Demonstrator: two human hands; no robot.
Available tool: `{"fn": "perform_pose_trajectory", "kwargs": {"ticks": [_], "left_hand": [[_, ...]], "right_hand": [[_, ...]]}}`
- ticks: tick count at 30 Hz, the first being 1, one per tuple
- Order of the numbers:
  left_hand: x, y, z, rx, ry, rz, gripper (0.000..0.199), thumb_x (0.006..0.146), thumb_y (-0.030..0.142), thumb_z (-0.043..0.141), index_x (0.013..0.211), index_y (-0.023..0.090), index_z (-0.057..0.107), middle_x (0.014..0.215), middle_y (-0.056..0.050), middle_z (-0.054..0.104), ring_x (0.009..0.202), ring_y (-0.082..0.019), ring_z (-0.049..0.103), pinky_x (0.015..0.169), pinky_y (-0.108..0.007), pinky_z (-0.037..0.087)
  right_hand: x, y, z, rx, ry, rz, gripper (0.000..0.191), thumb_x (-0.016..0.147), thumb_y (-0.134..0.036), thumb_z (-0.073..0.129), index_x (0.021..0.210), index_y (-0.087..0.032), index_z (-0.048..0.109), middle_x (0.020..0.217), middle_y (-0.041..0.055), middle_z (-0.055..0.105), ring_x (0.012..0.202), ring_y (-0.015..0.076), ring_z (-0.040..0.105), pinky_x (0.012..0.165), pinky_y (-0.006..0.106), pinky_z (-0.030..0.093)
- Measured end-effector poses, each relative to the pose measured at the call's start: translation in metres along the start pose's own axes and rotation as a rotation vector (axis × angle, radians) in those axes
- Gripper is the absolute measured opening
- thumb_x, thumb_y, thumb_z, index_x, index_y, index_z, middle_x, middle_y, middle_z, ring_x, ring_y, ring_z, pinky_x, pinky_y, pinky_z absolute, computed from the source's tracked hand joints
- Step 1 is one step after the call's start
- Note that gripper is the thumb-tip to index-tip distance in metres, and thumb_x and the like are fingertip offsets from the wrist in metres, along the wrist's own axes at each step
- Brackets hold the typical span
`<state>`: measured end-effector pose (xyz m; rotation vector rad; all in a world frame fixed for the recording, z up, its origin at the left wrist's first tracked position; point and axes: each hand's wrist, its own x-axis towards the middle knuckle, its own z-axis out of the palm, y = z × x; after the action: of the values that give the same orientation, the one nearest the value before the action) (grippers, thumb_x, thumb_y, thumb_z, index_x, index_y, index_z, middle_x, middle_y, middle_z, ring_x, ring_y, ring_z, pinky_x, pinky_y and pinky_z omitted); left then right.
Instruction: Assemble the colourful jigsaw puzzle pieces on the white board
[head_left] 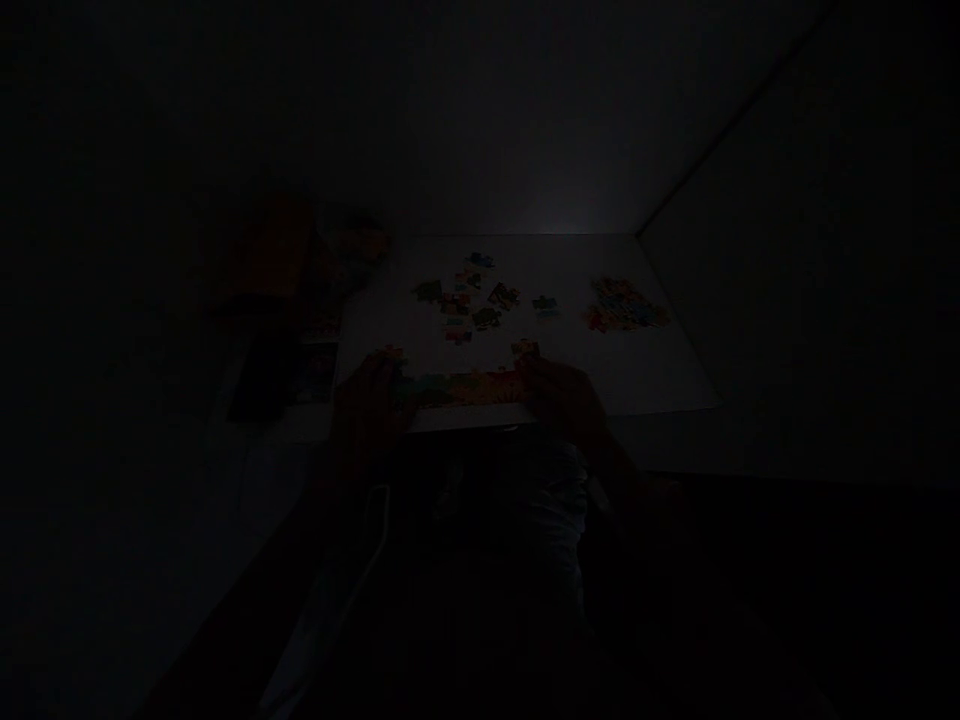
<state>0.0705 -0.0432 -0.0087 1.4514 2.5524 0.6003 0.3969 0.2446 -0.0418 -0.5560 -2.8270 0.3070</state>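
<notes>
The scene is very dark. A strip of joined jigsaw puzzle pieces (472, 388), green at the left and orange-red at the right, lies along the near edge of a white board (570, 375). My left hand (366, 395) is around the strip's left end, thumb and fingers on either side of it, with a piece's orange edge showing at the fingertips. At the right end, my right hand (566, 395) has its fingers closed on a jigsaw puzzle piece (526, 349) that stands up from the strip. Shadow hides much of both hands' fingers.
Several loose puzzle pieces (487, 317) are spread over the board's middle. A heap of pieces (628, 305) lies at the right. Left of the board are an orange box-like thing (270, 250) and a dark object (262, 378). A wall (525, 150) rises behind.
</notes>
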Motion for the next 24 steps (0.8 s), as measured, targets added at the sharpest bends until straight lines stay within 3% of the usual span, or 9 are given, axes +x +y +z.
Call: {"fn": "perform_pose_trajectory", "kwargs": {"ticks": [4, 7, 9, 12, 16, 21, 24], "left_hand": [[0.000, 0.000, 0.004, -0.003, 0.044, 0.014, 0.093, 0.116, 0.058, 0.069, 0.202, 0.033, 0.043, 0.203, -0.016, 0.051, 0.189, -0.051, 0.047, 0.150, -0.079, 0.045], [-0.001, 0.001, 0.006, 0.009, 0.084, 0.026, 0.087, 0.116, 0.054, 0.069, 0.197, 0.027, 0.050, 0.200, -0.020, 0.054, 0.186, -0.051, 0.051, 0.148, -0.078, 0.048], [-0.001, 0.002, 0.005, 0.009, 0.095, 0.033, 0.086, 0.116, 0.053, 0.071, 0.197, 0.032, 0.051, 0.200, -0.017, 0.055, 0.186, -0.049, 0.051, 0.148, -0.078, 0.048], [-0.002, 0.004, 0.003, -0.017, 0.095, 0.039, 0.089, 0.114, 0.054, 0.074, 0.198, 0.039, 0.050, 0.199, -0.014, 0.057, 0.186, -0.050, 0.051, 0.149, -0.079, 0.048], [-0.001, 0.004, 0.002, -0.040, 0.084, 0.031, 0.089, 0.114, 0.054, 0.074, 0.198, 0.036, 0.052, 0.198, -0.017, 0.058, 0.186, -0.052, 0.052, 0.148, -0.082, 0.046], [0.000, 0.003, 0.005, -0.005, 0.089, 0.053, 0.085, 0.117, 0.054, 0.069, 0.196, 0.027, 0.056, 0.199, -0.021, 0.055, 0.186, -0.050, 0.051, 0.151, -0.077, 0.045], [0.000, 0.001, 0.007, -0.023, 0.112, 0.072, 0.084, 0.117, 0.053, 0.069, 0.196, 0.030, 0.056, 0.199, -0.018, 0.056, 0.186, -0.049, 0.052, 0.151, -0.076, 0.046]], "right_hand": [[0.002, -0.002, -0.002, 0.049, -0.004, 0.012, 0.070, 0.126, -0.049, 0.068, 0.195, -0.039, 0.058, 0.195, 0.0107, 0.064, 0.176, 0.0416, 0.067, 0.143, 0.067, 0.058], [0.003, -0.003, -0.001, 0.057, 0.051, 0.069, 0.081, 0.119, -0.054, 0.078, 0.193, -0.028, 0.058, 0.198, 0.0196, 0.058, 0.180, 0.0491, 0.060, 0.143, 0.072, 0.059], [0.004, -0.004, 0.002, 0.033, 0.116, 0.129, 0.088, 0.115, -0.059, 0.083, 0.193, -0.026, 0.057, 0.200, 0.0224, 0.054, 0.184, 0.0525, 0.054, 0.144, 0.075, 0.058], [0.003, -0.004, 0.005, 0.030, 0.119, 0.125, 0.089, 0.116, -0.060, 0.081, 0.194, -0.029, 0.055, 0.201, 0.0198, 0.053, 0.187, 0.0501, 0.051, 0.148, 0.075, 0.054], [0.004, -0.001, 0.005, 0.054, 0.008, 0.061, 0.081, 0.117, -0.061, 0.076, 0.193, -0.038, 0.059, 0.199, 0.0111, 0.059, 0.188, 0.0464, 0.050, 0.156, 0.075, 0.044], [0.008, 0.000, -0.001, 0.083, 0.018, 0.062, 0.083, 0.114, -0.064, 0.077, 0.193, -0.045, 0.058, 0.194, 0.0096, 0.064, 0.184, 0.0468, 0.055, 0.151, 0.081, 0.048], [0.009, -0.003, -0.005, 0.094, 0.006, 0.069, 0.083, 0.114, -0.064, 0.075, 0.193, -0.045, 0.058, 0.190, 0.0118, 0.068, 0.179, 0.0477, 0.060, 0.148, 0.082, 0.051]]}}
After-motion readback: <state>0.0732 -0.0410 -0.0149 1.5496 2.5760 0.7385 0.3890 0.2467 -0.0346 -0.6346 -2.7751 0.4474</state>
